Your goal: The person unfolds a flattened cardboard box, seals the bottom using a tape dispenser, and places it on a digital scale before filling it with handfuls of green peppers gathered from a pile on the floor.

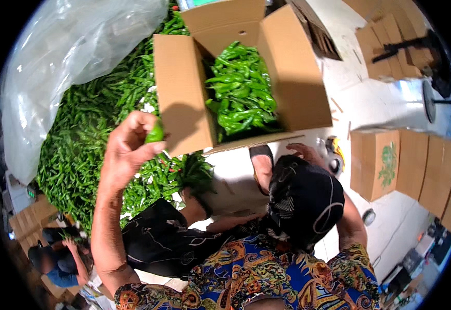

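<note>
My left hand is raised over the left side of an open cardboard box, its thumb and fingers closed on a green pepper. A shadow of the hand falls on the box's left flap. Inside the box lies a heap of glossy green peppers. My right hand is by the box's near right corner, next to my black-clad knee; its fingers look loosely stretched out, with nothing visible in them. Part of that hand and its forearm is hidden behind the knee.
A wide pile of green peppers spreads on the left, partly under clear plastic sheeting. Cardboard boxes stand on the right, near a fan-like stand. Another person sits at the lower left, holding peppers.
</note>
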